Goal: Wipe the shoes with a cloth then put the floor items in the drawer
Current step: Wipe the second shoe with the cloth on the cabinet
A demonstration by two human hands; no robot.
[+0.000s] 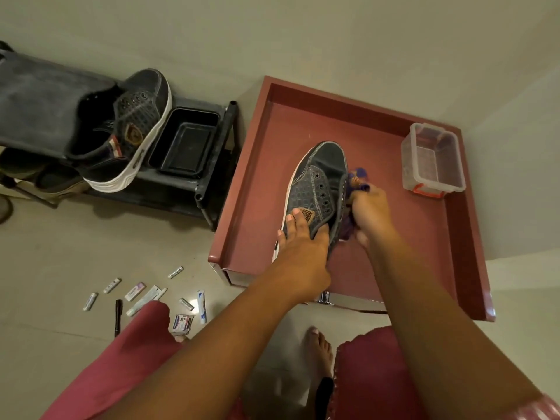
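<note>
Two dark, quilted-fabric shoes with white rubber soles are present: one shoe is held over the open red drawer, the second shoe lies tilted on the black rack at far left beside one black rectangular tray. One clear plastic box with an orange latch sits in the drawer's far right corner. The left hand grips the held shoe at its collar, thumb inside. The right hand clutches one crumpled purple cloth against the shoe's right side. Roughly ten small floor items, tubes, packets and one black pen, lie scattered near left.
</note>
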